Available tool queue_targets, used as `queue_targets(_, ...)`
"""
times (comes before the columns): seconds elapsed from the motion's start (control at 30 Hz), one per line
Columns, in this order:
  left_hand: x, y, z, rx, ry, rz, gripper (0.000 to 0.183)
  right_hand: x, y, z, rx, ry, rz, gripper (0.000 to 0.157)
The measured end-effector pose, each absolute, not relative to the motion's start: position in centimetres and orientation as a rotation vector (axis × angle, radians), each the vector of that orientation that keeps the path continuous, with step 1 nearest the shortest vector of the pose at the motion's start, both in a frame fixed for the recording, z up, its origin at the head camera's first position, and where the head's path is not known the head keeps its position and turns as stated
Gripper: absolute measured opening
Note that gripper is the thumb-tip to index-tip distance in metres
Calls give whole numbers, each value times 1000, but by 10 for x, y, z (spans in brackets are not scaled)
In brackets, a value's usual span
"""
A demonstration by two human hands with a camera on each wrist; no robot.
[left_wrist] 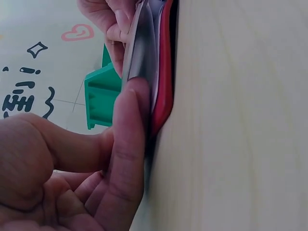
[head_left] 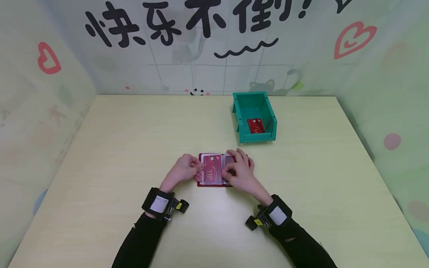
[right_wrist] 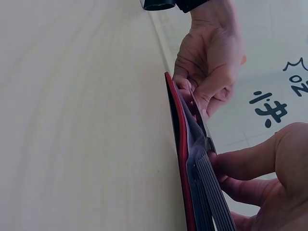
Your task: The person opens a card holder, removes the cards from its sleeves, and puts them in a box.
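Observation:
A card holder (head_left: 218, 185) with a dark red cover and clear sleeve pages lies spread on the table. A red VIP card (head_left: 212, 169) shows on its left page. At that page's outer edge, my left hand (head_left: 186, 169) pinches the clear sleeve page between thumb and forefinger; in the left wrist view this page stands lifted off the red cover (left_wrist: 165, 72). My right hand (head_left: 242, 173) is over the right page, thumb and forefinger pinching near the middle fold and other fingers over the top edge. Its fingertips meet the stacked pages (right_wrist: 214, 192) in the right wrist view.
Behind the card holder, slightly right, stands a green plastic bin (head_left: 257, 137) with another red card (head_left: 256, 125) inside. The pale wooden table (head_left: 134, 130) ends at a printed backdrop (head_left: 207, 78) at the back and on both sides.

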State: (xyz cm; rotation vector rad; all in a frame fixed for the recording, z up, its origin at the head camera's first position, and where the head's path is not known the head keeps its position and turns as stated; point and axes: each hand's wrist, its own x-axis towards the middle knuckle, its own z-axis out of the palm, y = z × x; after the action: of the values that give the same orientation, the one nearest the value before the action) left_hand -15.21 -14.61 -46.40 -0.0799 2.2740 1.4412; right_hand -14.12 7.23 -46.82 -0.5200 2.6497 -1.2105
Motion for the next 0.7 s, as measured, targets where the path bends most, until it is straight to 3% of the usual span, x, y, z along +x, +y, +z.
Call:
queue_targets(0.3, -153, -145, -465, -65, 2244, 1446, 19, -138, 81, -469, -438, 2678, -1279, 9)
queue_targets(0.5, -153, -148, -464, -57, 2215, 1447, 19, -139, 81, -468, -434, 2744, -1228, 21)
queue_targets(0.7, -151, -149, -460, -29, 2204, 1460, 19, -141, 89, -470, -455, 2807, -1265, 14)
